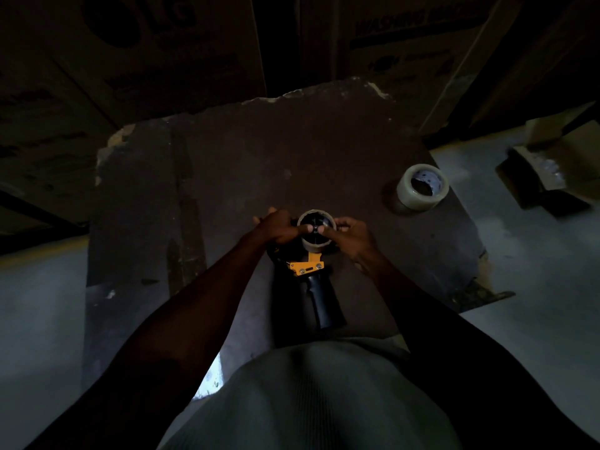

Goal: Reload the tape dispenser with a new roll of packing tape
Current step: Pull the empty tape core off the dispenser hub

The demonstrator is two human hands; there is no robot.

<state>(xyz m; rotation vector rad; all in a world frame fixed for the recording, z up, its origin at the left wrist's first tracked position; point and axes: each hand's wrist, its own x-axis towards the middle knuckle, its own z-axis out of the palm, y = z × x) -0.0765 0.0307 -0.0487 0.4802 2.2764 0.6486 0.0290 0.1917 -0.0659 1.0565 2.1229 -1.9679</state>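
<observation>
A tape dispenser (319, 297) with an orange frame and black handle lies on a dark worn board (246, 164), handle toward me. An almost bare cardboard core (312, 248) sits on its black hub. My left hand (278, 227) grips the dispenser's head from the left, thumb on the hub. My right hand (352, 237) holds the core's right rim, fingertips at the hub centre. A full roll of clear packing tape (422, 191) lies flat on the board, to the right and beyond my hands.
Large printed cardboard boxes (406, 43) stand behind the board. An open cardboard box (552, 167) lies on the pale floor (519, 271) at right. The scene is dim.
</observation>
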